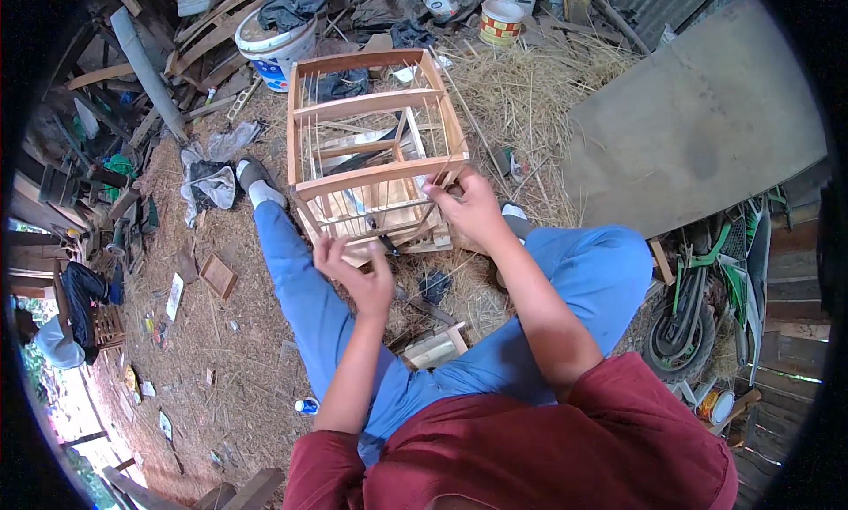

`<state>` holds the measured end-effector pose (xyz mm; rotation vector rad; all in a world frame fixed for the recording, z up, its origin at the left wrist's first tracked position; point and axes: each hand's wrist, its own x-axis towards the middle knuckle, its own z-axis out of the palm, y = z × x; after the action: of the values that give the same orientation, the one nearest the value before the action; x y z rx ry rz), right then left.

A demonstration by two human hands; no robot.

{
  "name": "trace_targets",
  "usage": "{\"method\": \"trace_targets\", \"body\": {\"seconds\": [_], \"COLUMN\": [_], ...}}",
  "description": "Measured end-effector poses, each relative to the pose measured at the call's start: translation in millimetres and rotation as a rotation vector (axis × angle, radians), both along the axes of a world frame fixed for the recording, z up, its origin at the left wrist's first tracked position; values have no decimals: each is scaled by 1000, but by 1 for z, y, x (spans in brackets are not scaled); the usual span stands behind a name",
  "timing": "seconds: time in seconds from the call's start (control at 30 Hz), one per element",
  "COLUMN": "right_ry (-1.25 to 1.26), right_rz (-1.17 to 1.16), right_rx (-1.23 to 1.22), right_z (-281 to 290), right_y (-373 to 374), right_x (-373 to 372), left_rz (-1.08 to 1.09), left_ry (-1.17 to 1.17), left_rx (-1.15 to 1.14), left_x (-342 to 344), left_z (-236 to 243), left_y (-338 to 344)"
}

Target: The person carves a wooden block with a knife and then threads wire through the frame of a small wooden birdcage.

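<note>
Between the outstretched legs on the straw-covered ground, the right hand (468, 205) is pinching the wooden cage (375, 148) at its near right corner while the left hand (358, 276) is hanging half-curled, apparently empty, so steadying the frame there looks wise.

**One head camera, looking down**

A single fisheye view is looking steeply down from the person's head, taking in both forearms rising from the lower edge, the cage (375, 148) close ahead between the legs, and the straw floor (238, 351) bending away toward the dark rim.
</note>
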<state>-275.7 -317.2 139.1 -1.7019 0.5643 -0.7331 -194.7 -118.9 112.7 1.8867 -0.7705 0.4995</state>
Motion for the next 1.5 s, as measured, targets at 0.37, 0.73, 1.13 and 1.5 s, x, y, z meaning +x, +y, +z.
{"method": "trace_targets", "body": {"seconds": [0.37,0.73,1.13,1.5], "right_ry": [-127,-116,3,88], "right_rz": [101,137,83,84], "right_rx": [212,160,-96,-189], "right_z": [23,9,16,-4], "right_y": [-2,-6,-9,-8], "right_x": [-10,-8,-12,-10], "left_rz": [-323,-344,-328,-339], "left_ry": [248,422,316,300], "left_rx": [100,43,133,232], "left_x": [-9,6,9,10], "left_z": [-46,-83,-77,-75], "left_y": [-63,-77,-75,-66]}}
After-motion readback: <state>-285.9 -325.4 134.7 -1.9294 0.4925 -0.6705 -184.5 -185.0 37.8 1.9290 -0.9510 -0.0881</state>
